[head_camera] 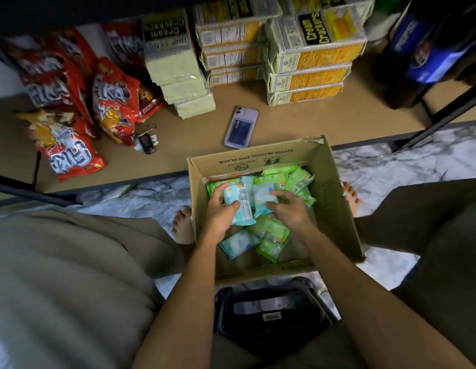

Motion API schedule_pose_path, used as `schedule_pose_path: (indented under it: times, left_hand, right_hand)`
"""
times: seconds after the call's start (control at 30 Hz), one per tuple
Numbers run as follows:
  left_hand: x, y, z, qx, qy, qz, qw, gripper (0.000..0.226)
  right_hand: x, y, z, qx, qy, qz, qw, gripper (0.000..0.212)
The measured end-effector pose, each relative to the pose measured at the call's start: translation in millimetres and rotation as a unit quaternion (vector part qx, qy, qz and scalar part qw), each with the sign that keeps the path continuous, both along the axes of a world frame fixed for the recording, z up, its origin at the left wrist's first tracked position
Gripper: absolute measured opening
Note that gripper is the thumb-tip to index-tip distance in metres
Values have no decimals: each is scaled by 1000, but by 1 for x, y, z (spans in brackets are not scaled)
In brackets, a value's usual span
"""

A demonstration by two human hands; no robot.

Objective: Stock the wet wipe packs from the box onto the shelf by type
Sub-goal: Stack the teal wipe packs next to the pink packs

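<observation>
Blue wipe pack (pixel 238 206), long axis running away from the person, sits clasped in the left hand (pixel 218 209), while the right hand (pixel 287 209) grasps its neighbour (pixel 262 197) inside the box (pixel 335 209).

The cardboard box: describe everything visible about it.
The cardboard box is brown corrugated card, open-topped, with printed text along its far inner flap and a torn far corner. It sits on the marble-patterned floor against the shelf edge, holding green and blue wet wipe packs. Both hands reach inside.
</observation>
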State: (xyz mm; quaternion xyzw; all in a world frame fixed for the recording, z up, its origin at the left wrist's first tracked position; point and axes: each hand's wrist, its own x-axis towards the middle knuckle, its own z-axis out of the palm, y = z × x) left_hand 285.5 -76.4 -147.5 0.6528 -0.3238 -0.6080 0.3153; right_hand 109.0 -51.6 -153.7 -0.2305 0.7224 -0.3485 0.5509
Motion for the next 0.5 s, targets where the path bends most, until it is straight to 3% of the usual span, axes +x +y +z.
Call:
schedule_pose_path:
  times: [0.13,0.5]
  left_hand:
    - [1,5,19,-35,-3,6,999,54]
    - [1,-4,96,-80,105,-22,991,60]
  right_hand:
    - [-4,3,24,-36,-26,12,999,28]
    - [-21,6,98,-181,-83,-3,980,33]
